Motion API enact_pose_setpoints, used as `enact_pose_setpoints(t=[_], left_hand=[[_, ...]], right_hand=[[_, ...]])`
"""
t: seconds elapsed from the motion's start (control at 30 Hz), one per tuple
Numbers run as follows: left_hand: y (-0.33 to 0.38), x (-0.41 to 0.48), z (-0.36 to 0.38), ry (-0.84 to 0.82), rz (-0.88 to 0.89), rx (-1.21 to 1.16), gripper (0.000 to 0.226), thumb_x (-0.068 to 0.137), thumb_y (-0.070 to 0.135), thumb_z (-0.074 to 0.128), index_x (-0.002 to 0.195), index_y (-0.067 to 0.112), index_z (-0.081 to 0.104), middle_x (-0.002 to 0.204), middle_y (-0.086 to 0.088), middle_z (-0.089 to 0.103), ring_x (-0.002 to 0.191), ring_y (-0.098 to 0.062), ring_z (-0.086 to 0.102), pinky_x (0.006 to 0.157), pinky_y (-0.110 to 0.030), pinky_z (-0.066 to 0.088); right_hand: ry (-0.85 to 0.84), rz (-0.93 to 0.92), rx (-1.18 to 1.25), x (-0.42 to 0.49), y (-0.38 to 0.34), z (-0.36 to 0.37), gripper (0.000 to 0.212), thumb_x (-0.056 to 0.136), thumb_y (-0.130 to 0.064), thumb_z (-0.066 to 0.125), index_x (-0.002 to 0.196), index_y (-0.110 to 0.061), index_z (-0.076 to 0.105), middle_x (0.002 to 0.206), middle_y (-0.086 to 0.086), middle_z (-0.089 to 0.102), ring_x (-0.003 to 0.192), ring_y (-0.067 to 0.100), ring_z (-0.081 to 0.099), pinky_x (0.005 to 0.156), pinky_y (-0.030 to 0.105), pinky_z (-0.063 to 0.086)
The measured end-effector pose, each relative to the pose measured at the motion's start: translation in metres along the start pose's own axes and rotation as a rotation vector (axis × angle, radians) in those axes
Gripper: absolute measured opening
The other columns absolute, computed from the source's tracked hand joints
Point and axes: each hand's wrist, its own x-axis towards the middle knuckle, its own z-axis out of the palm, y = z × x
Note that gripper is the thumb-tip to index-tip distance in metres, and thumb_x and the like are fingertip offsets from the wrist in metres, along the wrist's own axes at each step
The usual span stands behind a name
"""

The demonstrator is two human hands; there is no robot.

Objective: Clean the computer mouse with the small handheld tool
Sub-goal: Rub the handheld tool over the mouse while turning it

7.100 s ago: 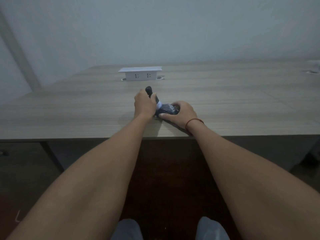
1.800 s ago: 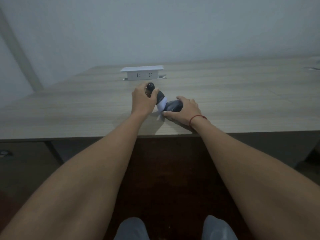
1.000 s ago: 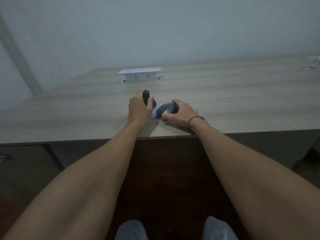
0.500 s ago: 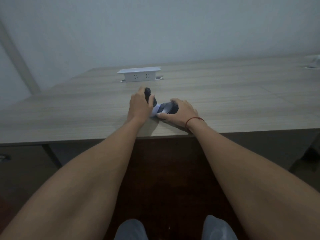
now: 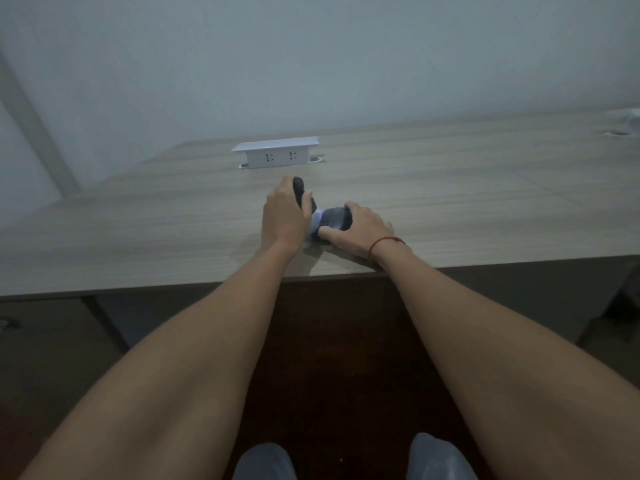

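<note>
The mouse [image 5: 336, 219] lies near the front edge of the desk [image 5: 467, 202], and the right hand [image 5: 360, 228] clasps it. The left hand [image 5: 285, 216] is closed around the tool [image 5: 300, 194], whose pale head touches the left side of the mouse. The cleaning seems in progress (I cannot judge how much dirt remains).

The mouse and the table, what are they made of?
The mouse looks like dark plastic with a dull, smooth shell, though the dim light leaves that open. The table looks like wood or a wood-print board: pale grey-brown with long straight grain lines and a matte top. The real core does not show.
</note>
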Motion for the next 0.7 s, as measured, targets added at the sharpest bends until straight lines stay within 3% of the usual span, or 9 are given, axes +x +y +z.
enact_pose_setpoints(t=[0.1, 0.2, 0.3, 0.4, 0.6, 0.7], left_hand=[[-0.004, -0.005, -0.002, -0.021, -0.016, 0.071, 0.021, 0.093, 0.018, 0.055, 0.110, 0.006, 0.056, 0.102, -0.017, 0.065, 0.089, -0.028, 0.061, 0.070, -0.032, 0.044], [-0.007, -0.004, -0.004, 0.028, -0.036, -0.055, 0.021, 0.092, 0.019, 0.057, 0.109, 0.006, 0.058, 0.100, -0.015, 0.065, 0.089, -0.024, 0.061, 0.073, -0.029, 0.046], [0.001, 0.008, -0.007, 0.067, -0.009, -0.173, 0.021, 0.091, 0.021, 0.057, 0.105, 0.006, 0.060, 0.096, -0.013, 0.066, 0.088, -0.026, 0.063, 0.079, -0.037, 0.055], [0.009, 0.010, -0.004, 0.012, 0.072, -0.164, 0.022, 0.089, 0.020, 0.060, 0.106, 0.006, 0.061, 0.098, -0.013, 0.067, 0.089, -0.027, 0.063, 0.080, -0.036, 0.054], [-0.013, -0.003, 0.003, -0.038, -0.012, 0.017, 0.023, 0.091, 0.019, 0.059, 0.109, 0.005, 0.059, 0.102, -0.015, 0.065, 0.082, -0.016, 0.053, 0.071, -0.025, 0.040], [-0.007, 0.003, -0.001, 0.019, -0.020, -0.107, 0.022, 0.090, 0.021, 0.060, 0.106, 0.006, 0.060, 0.100, -0.015, 0.066, 0.087, -0.019, 0.058, 0.078, -0.031, 0.051]], right_hand=[[0.007, 0.013, 0.001, -0.002, -0.002, 0.002, 0.093, 0.057, -0.084, 0.055, 0.125, -0.021, 0.049, 0.126, 0.003, 0.059, 0.112, 0.027, 0.056, 0.097, 0.045, 0.045], [0.024, 0.022, 0.007, -0.001, -0.001, 0.003, 0.099, 0.051, -0.088, 0.055, 0.126, -0.023, 0.048, 0.125, 0.004, 0.058, 0.112, 0.027, 0.055, 0.097, 0.048, 0.046], [0.006, 0.024, -0.017, 0.002, -0.001, 0.001, 0.096, 0.059, -0.081, 0.058, 0.134, -0.023, 0.044, 0.132, 0.007, 0.053, 0.119, 0.028, 0.051, 0.100, 0.046, 0.043], [-0.022, 0.012, -0.015, 0.002, -0.001, 0.001, 0.089, 0.062, -0.076, 0.056, 0.134, -0.023, 0.045, 0.131, 0.008, 0.053, 0.116, 0.029, 0.052, 0.100, 0.048, 0.044], [-0.034, 0.008, 0.032, -0.001, 0.001, -0.003, 0.085, 0.069, -0.066, 0.061, 0.136, -0.017, 0.043, 0.139, 0.009, 0.052, 0.125, 0.030, 0.048, 0.104, 0.044, 0.037], [-0.034, 0.019, 0.031, 0.000, 0.000, -0.002, 0.094, 0.068, -0.070, 0.062, 0.139, -0.015, 0.038, 0.142, 0.010, 0.050, 0.128, 0.031, 0.048, 0.104, 0.045, 0.037]])
